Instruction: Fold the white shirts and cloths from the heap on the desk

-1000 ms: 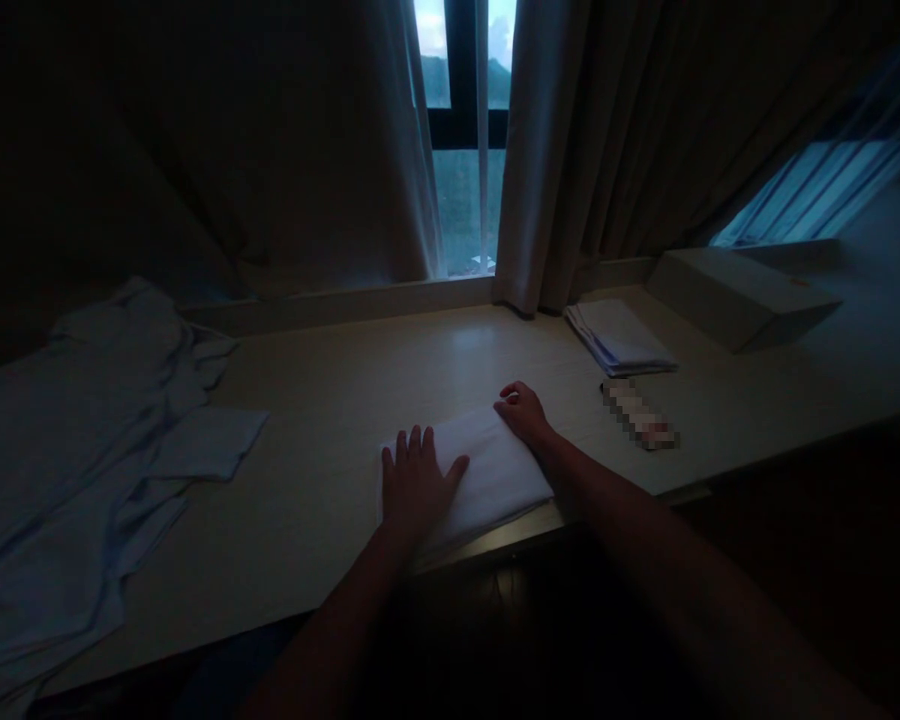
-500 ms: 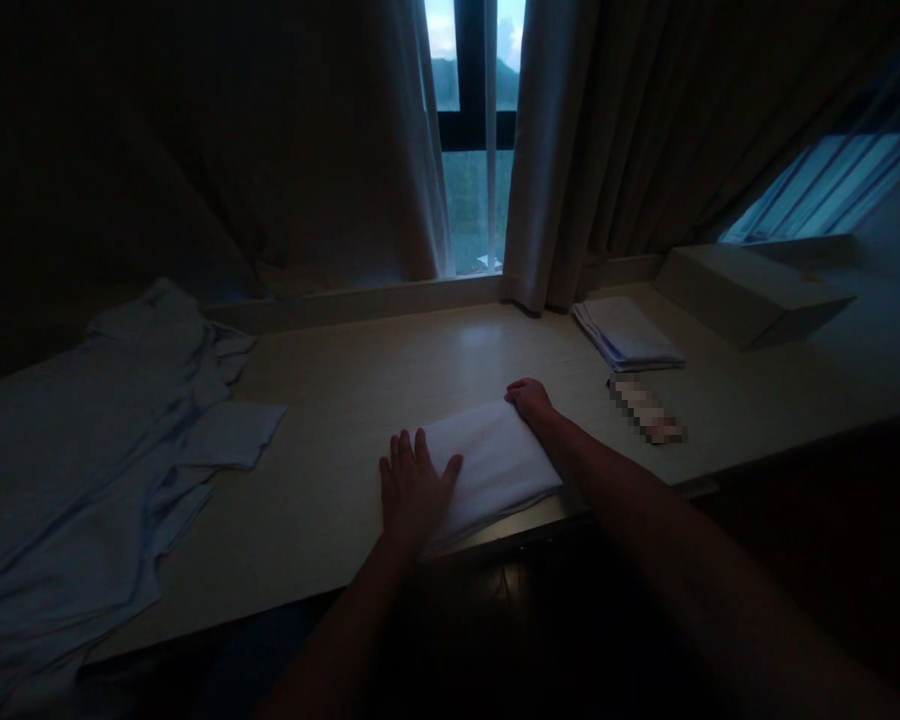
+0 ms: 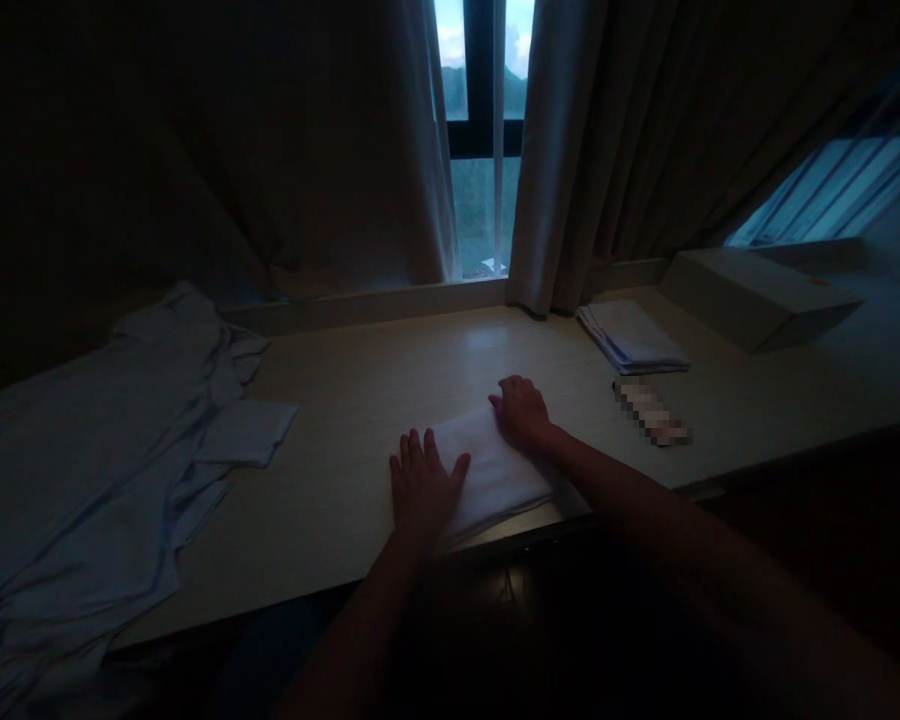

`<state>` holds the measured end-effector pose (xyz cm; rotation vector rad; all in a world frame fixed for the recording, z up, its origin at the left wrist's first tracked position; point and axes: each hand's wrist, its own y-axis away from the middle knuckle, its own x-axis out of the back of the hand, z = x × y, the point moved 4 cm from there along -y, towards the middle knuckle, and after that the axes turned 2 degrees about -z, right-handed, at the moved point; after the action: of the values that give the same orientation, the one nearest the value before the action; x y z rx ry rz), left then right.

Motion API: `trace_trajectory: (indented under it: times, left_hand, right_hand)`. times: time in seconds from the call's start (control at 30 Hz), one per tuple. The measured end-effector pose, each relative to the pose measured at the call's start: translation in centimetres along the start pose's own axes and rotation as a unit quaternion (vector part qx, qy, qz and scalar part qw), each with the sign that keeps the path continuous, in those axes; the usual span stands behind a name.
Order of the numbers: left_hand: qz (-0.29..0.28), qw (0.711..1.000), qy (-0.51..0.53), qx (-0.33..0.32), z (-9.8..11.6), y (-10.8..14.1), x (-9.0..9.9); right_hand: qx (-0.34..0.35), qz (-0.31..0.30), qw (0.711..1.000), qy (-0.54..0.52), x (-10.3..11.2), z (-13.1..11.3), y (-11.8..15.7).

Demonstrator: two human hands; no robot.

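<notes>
A folded white cloth (image 3: 487, 470) lies near the front edge of the table, between my two hands. My left hand (image 3: 424, 490) rests flat on its left side, fingers spread and thumb out over the fabric. At the far right corner, my right hand (image 3: 523, 412) is bent over the cloth with its fingers curled on the edge. The dim light hides exactly how much fabric those fingers hold. A greyish bit of fabric shows under the right forearm.
Rumpled white cloths (image 3: 105, 450) are heaped at the left. Toward the back right are a folded cloth stack (image 3: 634, 335), a pixelated object (image 3: 651, 411) and a pale box (image 3: 761, 297). Curtains (image 3: 562, 150) hang behind the table (image 3: 330, 510), around a window.
My right hand has shifted left over the cloth from its far right corner, and the right edge has come inward slightly. My left hand stays flat. The view has shifted a little.
</notes>
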<state>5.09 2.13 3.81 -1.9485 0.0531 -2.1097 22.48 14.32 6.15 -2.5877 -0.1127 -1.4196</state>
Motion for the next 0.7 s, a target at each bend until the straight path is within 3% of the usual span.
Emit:
trace_trajectory:
  times: [0.07, 0.13, 0.33, 0.7]
  left_hand:
    - [0.001, 1.000, -0.003, -0.002, 0.0, 0.0, 0.0]
    - [-0.001, 1.000, -0.003, -0.002, 0.0, -0.1, 0.0]
    - [-0.004, 1.000, 0.001, -0.005, 0.1, -0.1, -0.2]
    - [-0.004, 1.000, 0.001, 0.001, 0.1, -0.1, -0.1]
  right_hand:
    - [0.114, -0.006, 0.990, 0.078, -0.4, -2.0, 1.7]
    - [0.150, -0.029, 0.981, 0.122, -1.2, -2.5, 3.2]
    - [0.089, -0.069, 0.984, 0.136, -2.9, -0.8, 4.5]
    - [0.095, -0.080, 0.984, 0.132, -2.2, -1.4, 4.8]
